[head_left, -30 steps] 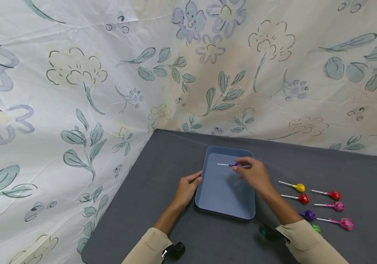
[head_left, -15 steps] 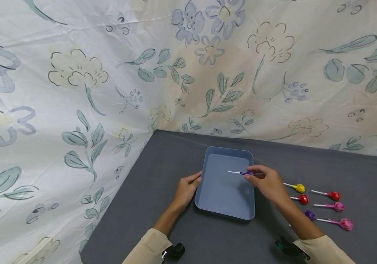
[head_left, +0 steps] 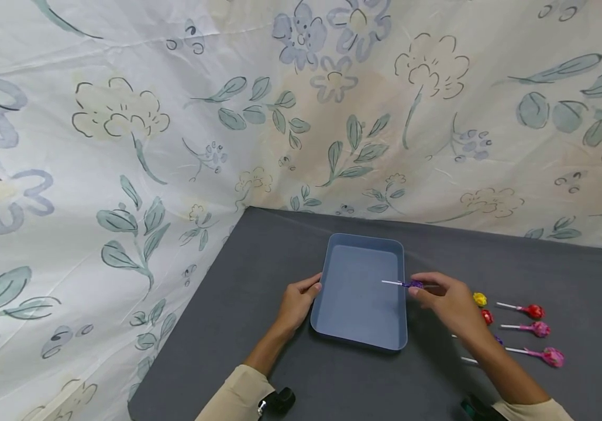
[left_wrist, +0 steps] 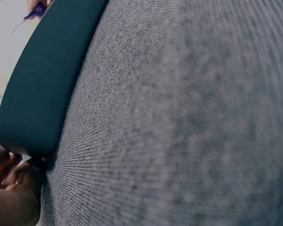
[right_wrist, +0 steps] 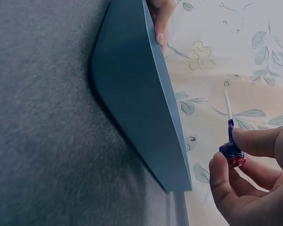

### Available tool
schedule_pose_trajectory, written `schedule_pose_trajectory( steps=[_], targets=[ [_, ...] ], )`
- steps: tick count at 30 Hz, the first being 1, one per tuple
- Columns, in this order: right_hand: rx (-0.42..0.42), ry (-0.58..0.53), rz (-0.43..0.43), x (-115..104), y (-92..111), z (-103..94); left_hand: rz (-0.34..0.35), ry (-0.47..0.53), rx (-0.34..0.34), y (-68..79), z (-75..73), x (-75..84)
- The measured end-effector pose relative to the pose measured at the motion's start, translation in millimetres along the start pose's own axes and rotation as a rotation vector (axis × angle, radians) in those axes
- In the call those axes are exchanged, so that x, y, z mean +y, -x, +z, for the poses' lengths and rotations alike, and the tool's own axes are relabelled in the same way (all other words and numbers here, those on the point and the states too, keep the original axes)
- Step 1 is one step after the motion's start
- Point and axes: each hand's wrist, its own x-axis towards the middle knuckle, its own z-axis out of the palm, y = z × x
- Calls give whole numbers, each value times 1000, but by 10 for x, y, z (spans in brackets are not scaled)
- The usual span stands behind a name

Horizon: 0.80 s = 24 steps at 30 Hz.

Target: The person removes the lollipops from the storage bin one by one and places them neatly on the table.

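My right hand (head_left: 448, 298) pinches a purple-wrapped lollipop (head_left: 415, 285) by its wrapped head, between thumb and fingers. In the head view the white stick points left, over the right rim of a blue-grey rectangular tray (head_left: 355, 304). Seen from the right wrist, the lollipop (right_wrist: 232, 151) shows blue and red wrapping and stands beside the tray's wall (right_wrist: 141, 103). My left hand (head_left: 296, 303) grips the tray's left edge with the thumb at the rim. The left wrist view shows its fingers (left_wrist: 26, 179) close against the tray's end.
Right of the tray, several lollipops lie on the dark grey cloth (head_left: 227, 345): a yellow one (head_left: 480, 299), a red one (head_left: 535, 311), a pink one (head_left: 552, 356) and others. My right forearm partly covers some. Floral fabric (head_left: 301, 134) hangs behind and at the left.
My right hand has moved right and nearer to me with the purple lollipop, from above the tray to its right rim. The left hand and tray stay in place.
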Motion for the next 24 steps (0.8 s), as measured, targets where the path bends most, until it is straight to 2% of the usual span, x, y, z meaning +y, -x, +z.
schedule_pose_trajectory(
  steps=[13,21,24],
  targets=[
    [27,45,96,171,253,-181,13,7,-13,32,-37,16],
    [76,-4,109,324,407,-267,9,5,-28,38,-67,11],
    [92,13,114,361,474,-309,12,9,-26,38,-65,0]
  ],
)
